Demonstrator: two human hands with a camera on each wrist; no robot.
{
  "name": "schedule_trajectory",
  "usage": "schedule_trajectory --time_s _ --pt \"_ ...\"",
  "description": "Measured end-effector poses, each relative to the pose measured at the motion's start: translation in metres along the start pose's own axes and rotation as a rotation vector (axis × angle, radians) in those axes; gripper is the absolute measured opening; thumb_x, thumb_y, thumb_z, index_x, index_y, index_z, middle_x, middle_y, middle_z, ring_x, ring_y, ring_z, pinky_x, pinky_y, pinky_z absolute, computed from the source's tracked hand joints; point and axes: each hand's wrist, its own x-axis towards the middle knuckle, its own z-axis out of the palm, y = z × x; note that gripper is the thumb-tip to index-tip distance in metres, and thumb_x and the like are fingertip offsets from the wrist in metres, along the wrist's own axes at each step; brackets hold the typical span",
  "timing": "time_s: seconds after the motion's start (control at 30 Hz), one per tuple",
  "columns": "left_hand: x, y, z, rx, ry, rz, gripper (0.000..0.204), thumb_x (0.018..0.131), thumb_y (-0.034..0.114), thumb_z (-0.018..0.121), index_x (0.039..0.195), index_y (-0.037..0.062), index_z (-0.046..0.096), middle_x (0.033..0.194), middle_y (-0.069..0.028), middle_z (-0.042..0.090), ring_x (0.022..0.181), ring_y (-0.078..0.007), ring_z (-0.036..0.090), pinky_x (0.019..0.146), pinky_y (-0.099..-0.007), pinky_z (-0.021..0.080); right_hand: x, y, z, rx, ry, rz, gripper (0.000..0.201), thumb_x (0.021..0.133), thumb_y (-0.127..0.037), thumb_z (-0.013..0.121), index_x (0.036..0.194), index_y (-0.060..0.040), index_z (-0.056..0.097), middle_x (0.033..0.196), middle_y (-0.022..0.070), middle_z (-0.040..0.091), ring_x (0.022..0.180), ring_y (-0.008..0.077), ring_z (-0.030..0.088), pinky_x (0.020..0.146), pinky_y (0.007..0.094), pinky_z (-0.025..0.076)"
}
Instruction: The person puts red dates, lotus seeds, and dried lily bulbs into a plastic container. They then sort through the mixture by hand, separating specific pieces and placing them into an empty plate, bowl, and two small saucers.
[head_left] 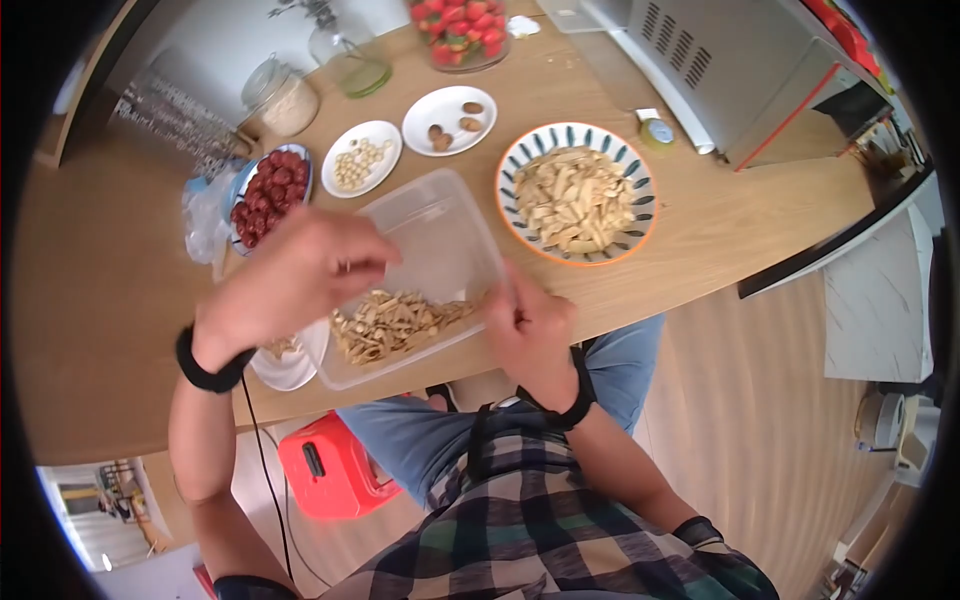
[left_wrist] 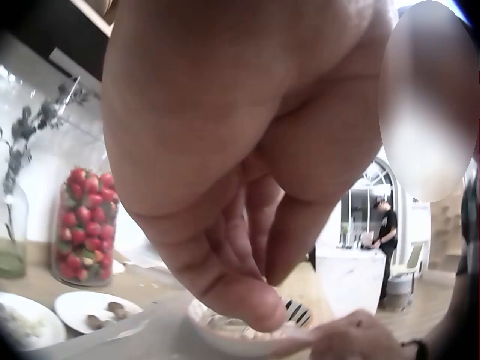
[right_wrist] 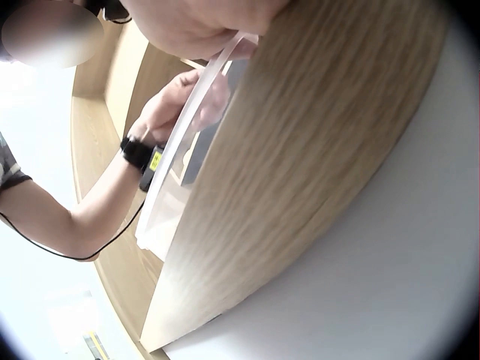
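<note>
A clear plastic container (head_left: 430, 215) stands near the table's front edge, with dried tan slices (head_left: 395, 325) gathered at its near end. My right hand (head_left: 530, 325) grips its right rim; the right wrist view shows the fingers at that translucent rim (right_wrist: 180, 127). Over the container's left side hangs my left hand (head_left: 310, 260), fingers loosely bent downward. In the left wrist view its thumb and forefinger (left_wrist: 255, 307) stand a little apart, and nothing shows between them. Right of the container, a striped-rim bowl (head_left: 508, 205) holds paler, longer slices (head_left: 575, 195).
Behind stand a plate of pale seeds (head_left: 375, 180), a plate with brown nuts (head_left: 415, 110) and a bowl of red dates (head_left: 270, 195), partly behind my left hand. A small dish (head_left: 285, 375) lies left of the container. A strawberry jar (head_left: 460, 35) and a microwave (head_left: 720, 70) stand farther back.
</note>
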Motion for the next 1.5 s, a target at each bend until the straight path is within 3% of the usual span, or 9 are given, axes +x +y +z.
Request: schedule_trajectory --time_s 0.03,0.1,0.23,0.4,0.53,0.6,0.8,1.23,1.5 --pt "-0.012 -0.003 0.008 0.000 -0.002 -0.014 0.024 0.082 -0.006 0.070 0.105 -0.0018 0.069 0.089 -0.0118 0.070 0.081 -0.0249 0.069 0.069 -0.0341 0.053 0.000 0.001 0.002 -0.016 0.032 -0.004 0.033 0.086 0.000 0.063 0.119 0.0036 0.067 0.053 0.0098 0.053 0.042 0.0200 0.057 0.045 0.0344 0.046" --pt "-0.032 -0.009 0.026 0.076 -0.158 -0.072 0.023 0.082 -0.005 0.068 0.105 -0.0019 0.067 0.096 -0.0152 0.066 0.087 -0.0338 0.066 0.074 -0.0392 0.053 -0.001 0.001 0.004 -0.007 0.038 0.013 0.031 0.087 0.001 0.062 0.117 0.0039 0.069 0.052 0.0090 0.052 0.041 0.0166 0.055 0.044 0.0323 0.045" --pt "-0.048 -0.008 0.050 0.050 -0.187 -0.142 0.023 0.082 -0.003 0.067 0.106 -0.0012 0.065 0.103 -0.0164 0.061 0.092 -0.0375 0.063 0.078 -0.0430 0.052 -0.005 0.010 0.007 -0.018 0.062 0.013 0.031 0.086 0.001 0.064 0.117 0.0046 0.070 0.052 0.0082 0.051 0.041 0.0141 0.052 0.044 0.0305 0.042" --pt "-0.048 -0.014 0.057 0.072 -0.144 -0.071 0.017 0.084 -0.001 0.060 0.100 -0.0032 0.065 0.103 -0.0186 0.059 0.092 -0.0408 0.062 0.077 -0.0475 0.051 -0.006 0.011 0.008 -0.021 0.063 0.024 0.030 0.087 0.000 0.064 0.116 0.0053 0.070 0.052 0.0080 0.050 0.040 0.0129 0.050 0.043 0.0293 0.040" --pt "-0.049 -0.017 0.055 0.120 -0.216 -0.101 0.017 0.086 0.004 0.067 0.102 -0.0018 0.065 0.103 -0.0161 0.062 0.094 -0.0387 0.063 0.078 -0.0458 0.051 -0.006 0.012 0.008 -0.038 0.069 0.019 0.030 0.087 0.000 0.065 0.116 0.0059 0.070 0.051 0.0080 0.049 0.040 0.0127 0.050 0.043 0.0288 0.040" --pt "-0.051 -0.019 0.057 0.069 -0.135 -0.076 0.007 0.086 0.002 0.063 0.090 -0.0036 0.063 0.096 -0.0176 0.062 0.089 -0.0409 0.063 0.076 -0.0480 0.051 -0.006 0.011 0.008 -0.035 0.073 0.016 0.030 0.087 0.000 0.065 0.116 0.0061 0.070 0.051 0.0080 0.049 0.040 0.0126 0.050 0.043 0.0287 0.040" --pt "-0.049 -0.011 0.051 0.099 -0.121 -0.119 0.006 0.085 0.003 0.064 0.085 -0.0028 0.062 0.093 -0.0169 0.063 0.086 -0.0396 0.064 0.074 -0.0476 0.051 -0.005 0.008 0.007 -0.038 0.070 0.028 0.030 0.087 0.001 0.065 0.116 0.0061 0.070 0.050 0.0076 0.050 0.040 0.0122 0.050 0.044 0.0283 0.041" --pt "-0.043 -0.012 0.042 0.211 -0.146 -0.126 0.004 0.080 -0.002 0.064 0.083 -0.0019 0.062 0.091 -0.0140 0.061 0.084 -0.0369 0.063 0.071 -0.0448 0.049 -0.006 0.009 0.006 -0.042 0.066 0.027 0.028 0.087 0.001 0.065 0.114 0.0068 0.070 0.050 0.0081 0.049 0.040 0.0126 0.050 0.043 0.0293 0.041" --pt "-0.044 -0.015 0.034 -0.011 -0.080 -0.160 0.006 0.077 -0.003 0.065 0.083 -0.0033 0.064 0.086 -0.0161 0.064 0.081 -0.0370 0.063 0.073 -0.0433 0.051 -0.005 0.008 0.007 -0.060 0.072 0.018 0.028 0.087 0.001 0.065 0.114 0.0058 0.070 0.051 0.0088 0.050 0.040 0.0144 0.051 0.043 0.0304 0.041"
